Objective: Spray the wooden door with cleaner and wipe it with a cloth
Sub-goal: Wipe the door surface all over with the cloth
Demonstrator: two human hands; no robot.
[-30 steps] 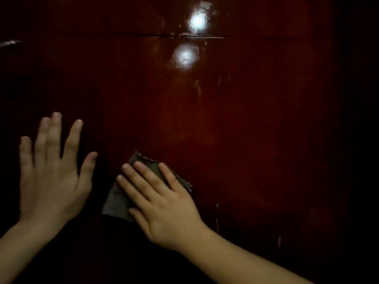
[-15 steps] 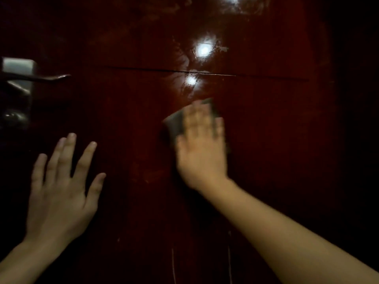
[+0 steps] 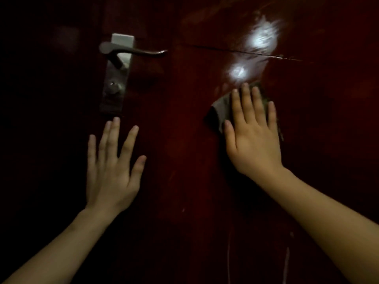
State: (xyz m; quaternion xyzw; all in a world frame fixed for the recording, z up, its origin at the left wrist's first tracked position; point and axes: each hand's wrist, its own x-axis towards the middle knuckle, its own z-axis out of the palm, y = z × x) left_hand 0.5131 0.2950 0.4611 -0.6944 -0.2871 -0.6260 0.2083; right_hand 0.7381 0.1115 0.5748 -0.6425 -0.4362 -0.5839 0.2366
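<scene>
Wiping step: judging by the wet-looking sheen, the spray is on and the wiping is under way; it would go best with even palm pressure and overlapping strokes, the cloth folded flat so no bare fingertip drags on the varnish.
Cloth (image 3: 220, 108): grey, pinned between the right hand (image 3: 254, 138) and the wooden door (image 3: 184, 140); its edges show past the thumb side and beyond the little finger.
Right hand: flat and wide, fingers straight and close together, pointing up, pressing the cloth rather than gripping it; the forearm runs down toward the lower right.
Left hand (image 3: 111, 167): spread wide, holding nothing, apparently braced flat on the door (contact is hard to confirm in this dim light).
Handle (image 3: 135, 51): above the left fingertips, its lock plate (image 3: 114, 87) just beyond them; a stroke that way needs care to avoid snagging the cloth.
Glare (image 3: 238, 71): bright patches just above the right fingertips.
Drips (image 3: 287, 261): pale streaks below the right forearm, probably worth a later pass.
</scene>
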